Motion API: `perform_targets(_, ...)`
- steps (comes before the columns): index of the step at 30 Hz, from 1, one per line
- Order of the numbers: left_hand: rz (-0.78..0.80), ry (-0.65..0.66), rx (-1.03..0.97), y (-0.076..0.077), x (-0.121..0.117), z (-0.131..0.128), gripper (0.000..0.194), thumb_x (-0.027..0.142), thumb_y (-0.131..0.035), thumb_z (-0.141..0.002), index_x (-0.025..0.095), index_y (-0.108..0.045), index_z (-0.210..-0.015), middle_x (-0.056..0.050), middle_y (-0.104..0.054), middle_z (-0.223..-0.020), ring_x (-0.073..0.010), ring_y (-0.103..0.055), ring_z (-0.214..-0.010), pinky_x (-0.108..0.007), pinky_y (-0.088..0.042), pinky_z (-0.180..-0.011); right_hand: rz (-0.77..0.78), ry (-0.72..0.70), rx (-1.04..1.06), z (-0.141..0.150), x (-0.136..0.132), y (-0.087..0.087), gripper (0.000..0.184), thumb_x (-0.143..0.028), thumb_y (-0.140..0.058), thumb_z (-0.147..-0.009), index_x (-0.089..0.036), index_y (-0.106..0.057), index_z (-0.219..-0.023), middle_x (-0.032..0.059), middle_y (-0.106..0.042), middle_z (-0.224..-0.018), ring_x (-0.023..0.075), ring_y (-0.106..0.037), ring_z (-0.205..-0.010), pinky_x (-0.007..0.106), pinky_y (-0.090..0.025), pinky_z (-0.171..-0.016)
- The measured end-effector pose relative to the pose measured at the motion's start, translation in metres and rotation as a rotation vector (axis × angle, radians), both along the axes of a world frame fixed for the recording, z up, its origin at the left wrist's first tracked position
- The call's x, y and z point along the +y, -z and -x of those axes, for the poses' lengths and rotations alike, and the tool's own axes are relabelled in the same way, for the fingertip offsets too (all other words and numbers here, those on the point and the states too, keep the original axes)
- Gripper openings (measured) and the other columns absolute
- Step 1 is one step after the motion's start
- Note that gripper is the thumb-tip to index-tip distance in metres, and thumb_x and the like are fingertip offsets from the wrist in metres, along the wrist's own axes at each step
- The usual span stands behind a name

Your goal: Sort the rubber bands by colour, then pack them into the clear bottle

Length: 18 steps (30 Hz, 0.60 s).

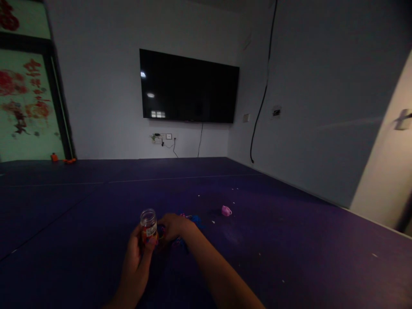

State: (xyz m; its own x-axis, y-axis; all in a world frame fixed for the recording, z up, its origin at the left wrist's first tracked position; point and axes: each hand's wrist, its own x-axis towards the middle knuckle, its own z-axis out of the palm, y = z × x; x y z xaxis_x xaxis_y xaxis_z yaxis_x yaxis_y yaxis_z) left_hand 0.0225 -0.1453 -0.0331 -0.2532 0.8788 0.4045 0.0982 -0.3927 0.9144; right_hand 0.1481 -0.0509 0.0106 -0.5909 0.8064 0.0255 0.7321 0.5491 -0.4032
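My left hand (138,253) is wrapped round a small clear jar (149,221) with a label on its side, held upright with its lidless mouth upward. Something reddish-orange shows through the lower part of the jar. Right beside it is my right hand (174,226), its fingers bent down at the jar's right side. Those fingertips are mostly hidden, and whether they hold anything cannot be made out. A small heap of blue and pink things (196,221), too dark to name, lies behind and under my right hand.
A small pink cup-like toy (226,210) lies to the right on the dark purple surface (289,240), among scattered white bits. Orange objects (54,157) sit at the far left by the door. A black cable (262,103) hangs down the right wall; a television (189,88) hangs ahead.
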Motion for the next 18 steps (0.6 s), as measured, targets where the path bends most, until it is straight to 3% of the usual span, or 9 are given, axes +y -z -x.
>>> perform_targets(6,0.003,0.009,0.035,0.005,0.003,0.001,0.065,0.06,-0.055,-0.071,0.02,-0.046,-0.121,-0.011,-0.056,-0.119,-0.0287,-0.054,-0.109,-0.044,-0.04,-0.095,-0.096,-0.055,-0.183,0.005,-0.001,-0.003,0.029,-0.021,-0.071,-0.058,-0.023,-0.07,-0.087,-0.0004,-0.07,-0.092,0.0152,-0.064,-0.083,0.017,-0.044,-0.064)
perform_targets(12,0.022,0.013,0.039,0.004,0.003,0.0,0.065,0.06,-0.056,-0.071,0.02,-0.046,-0.122,-0.012,-0.056,-0.12,-0.0298,-0.053,-0.11,-0.046,-0.038,-0.097,-0.123,0.062,-0.318,-0.01,-0.001,-0.014,0.018,-0.02,-0.068,-0.062,-0.019,-0.07,-0.08,0.0053,-0.071,-0.085,0.0192,-0.065,-0.08,0.021,-0.045,-0.061)
perform_targets(14,0.027,0.02,0.044,0.005,0.003,0.0,0.065,0.06,-0.055,-0.071,0.02,-0.046,-0.122,-0.012,-0.056,-0.119,-0.0297,-0.053,-0.109,-0.046,-0.038,-0.097,-0.105,0.128,-0.315,-0.015,-0.003,-0.018,0.026,-0.027,-0.072,-0.059,-0.022,-0.071,-0.084,0.0067,-0.07,-0.092,0.0226,-0.065,-0.086,0.024,-0.047,-0.066)
perform_targets(18,0.041,0.03,0.06,0.007,0.004,0.001,0.064,0.059,-0.055,-0.072,0.02,-0.045,-0.122,-0.012,-0.056,-0.119,-0.03,-0.054,-0.109,-0.047,-0.038,-0.097,-0.09,0.273,-0.309,-0.016,-0.007,-0.021,0.061,-0.043,-0.077,-0.049,-0.026,-0.065,-0.107,0.0116,-0.062,-0.114,0.0296,-0.06,-0.101,0.032,-0.05,-0.074)
